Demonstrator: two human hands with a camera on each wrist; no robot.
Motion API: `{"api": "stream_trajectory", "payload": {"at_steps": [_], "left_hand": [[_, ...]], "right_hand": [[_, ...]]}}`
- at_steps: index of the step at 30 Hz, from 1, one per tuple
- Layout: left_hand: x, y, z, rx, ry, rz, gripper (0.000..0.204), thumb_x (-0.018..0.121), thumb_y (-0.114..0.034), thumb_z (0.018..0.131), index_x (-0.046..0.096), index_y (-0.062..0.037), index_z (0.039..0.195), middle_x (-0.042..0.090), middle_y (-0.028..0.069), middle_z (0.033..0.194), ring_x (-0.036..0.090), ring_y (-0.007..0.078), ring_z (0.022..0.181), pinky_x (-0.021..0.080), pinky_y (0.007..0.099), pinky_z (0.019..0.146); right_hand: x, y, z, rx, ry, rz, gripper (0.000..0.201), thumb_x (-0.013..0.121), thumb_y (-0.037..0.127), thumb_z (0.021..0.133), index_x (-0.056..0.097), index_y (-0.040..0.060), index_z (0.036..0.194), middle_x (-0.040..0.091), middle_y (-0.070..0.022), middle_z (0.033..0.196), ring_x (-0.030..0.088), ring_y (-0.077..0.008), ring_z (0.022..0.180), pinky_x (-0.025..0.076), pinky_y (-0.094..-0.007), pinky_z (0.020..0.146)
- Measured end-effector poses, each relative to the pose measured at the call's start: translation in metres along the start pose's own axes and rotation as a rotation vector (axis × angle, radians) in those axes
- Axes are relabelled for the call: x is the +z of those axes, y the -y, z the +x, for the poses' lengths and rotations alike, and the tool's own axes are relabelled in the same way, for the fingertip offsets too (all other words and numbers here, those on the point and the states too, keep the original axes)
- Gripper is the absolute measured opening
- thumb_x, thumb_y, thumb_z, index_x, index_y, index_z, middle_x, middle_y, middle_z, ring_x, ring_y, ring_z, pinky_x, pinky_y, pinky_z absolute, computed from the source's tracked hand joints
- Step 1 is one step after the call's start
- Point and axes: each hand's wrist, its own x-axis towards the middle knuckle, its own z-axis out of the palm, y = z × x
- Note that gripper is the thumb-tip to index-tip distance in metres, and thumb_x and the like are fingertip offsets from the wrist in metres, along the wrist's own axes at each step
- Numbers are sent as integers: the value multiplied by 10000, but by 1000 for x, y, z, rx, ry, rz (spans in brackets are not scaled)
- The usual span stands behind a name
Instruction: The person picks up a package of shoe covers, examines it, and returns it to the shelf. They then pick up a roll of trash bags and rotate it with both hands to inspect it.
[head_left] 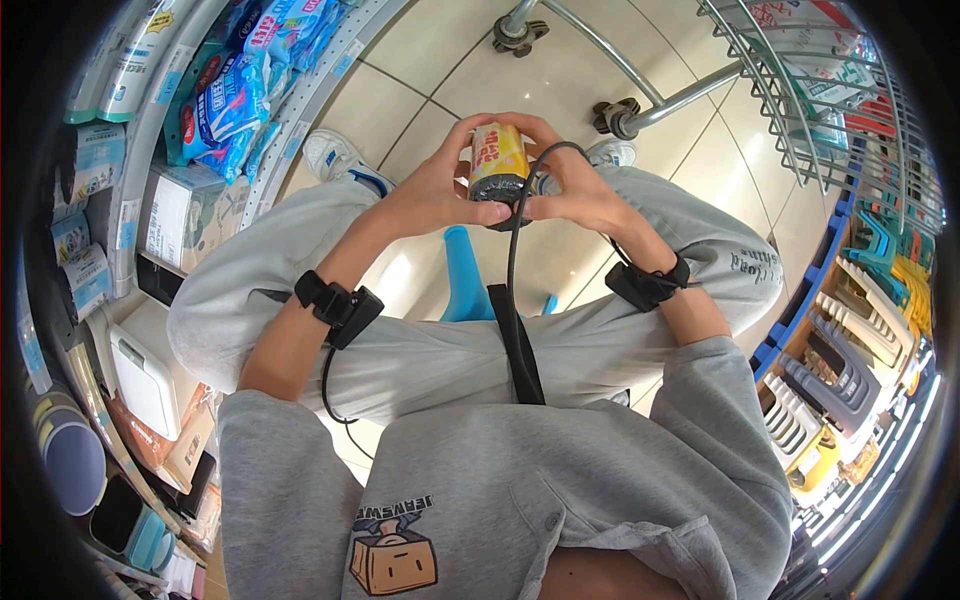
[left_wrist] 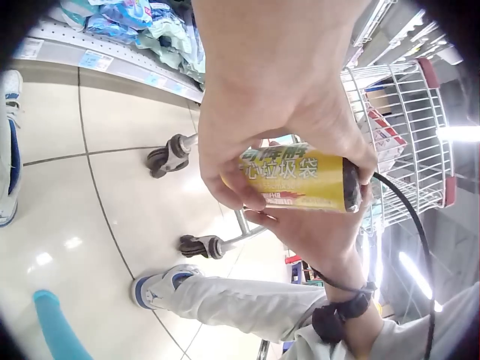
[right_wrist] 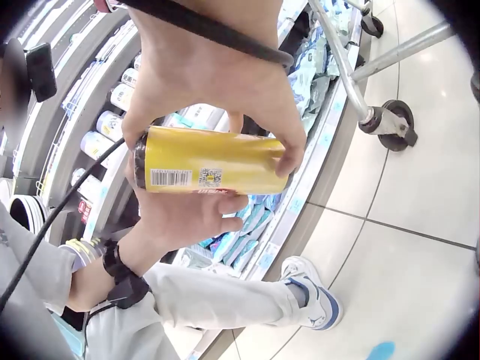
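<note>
Between both hands is a roll of garbage bags (head_left: pixel 499 160) with a yellow printed label and a black end. My left hand (head_left: pixel 425 190) grips it from the left, thumb at the near black end and fingers round the far side. On the opposite side my right hand (head_left: pixel 580 190) holds it the same way, with its thumb tip beside the left one. In the left wrist view the label (left_wrist: pixel 292 176) shows large printed characters. A barcode and a square code sit on the yellow wrapper (right_wrist: pixel 247 161) in the right wrist view.
Shelves with blue packs (head_left: pixel 230 115) stand at the left. A wire cart (head_left: pixel 800 110) on wheels (head_left: pixel 615 117) is ahead to the right, with baskets (head_left: pixel 835 365) stacked below it. Black cable (head_left: pixel 513 260) hangs across the right hand. A blue plastic piece (head_left: pixel 465 275) shows between the legs.
</note>
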Motion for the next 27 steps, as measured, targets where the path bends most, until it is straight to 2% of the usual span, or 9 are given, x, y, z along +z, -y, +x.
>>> {"api": "stream_trajectory", "payload": {"at_steps": [6, 16, 22, 25, 27], "left_hand": [[-2, 5, 3, -34, -3, -16, 1003, 817, -287, 699, 207, -132, 1480, 485, 181, 1294, 580, 270, 1097, 523, 370, 853], [-1, 1, 1, 6, -61, -38, 1046, 827, -306, 672, 197, -105, 1483, 440, 181, 1321, 578, 279, 1094, 510, 366, 877], [-3, 6, 4, 5, -48, -79, 1094, 860, -321, 629, 202, -137, 1483, 385, 185, 1357, 562, 296, 1112, 516, 376, 890], [-3, 4, 3, 57, -47, 10, 1126, 880, -322, 608, 195, -167, 1487, 376, 191, 1360, 558, 309, 1119, 516, 386, 900], [-7, 5, 4, 20, -33, 2, 1165, 893, -330, 594, 171, -187, 1496, 358, 229, 1386, 571, 318, 1103, 511, 390, 908]], "right_hand": [[3, -4, 0, 1, -11, 77, 1053, 767, 406, 661, 232, 47, 1494, 360, -131, 1449, 418, -289, 1308, 327, -418, 1091], [3, -7, 1, -3, -9, 86, 1078, 780, 447, 665, 222, 58, 1501, 349, -135, 1459, 385, -290, 1338, 321, -426, 1098], [3, -7, 2, -4, -6, 89, 1094, 797, 455, 656, 222, 62, 1499, 351, -134, 1458, 367, -280, 1354, 322, -425, 1098], [2, -5, 2, -43, -6, 60, 1100, 801, 449, 649, 222, 57, 1498, 355, -132, 1455, 368, -279, 1352, 336, -420, 1090], [1, -6, 1, -34, -10, 61, 1085, 793, 430, 653, 224, 55, 1497, 354, -131, 1455, 375, -278, 1347, 346, -416, 1083]]}}
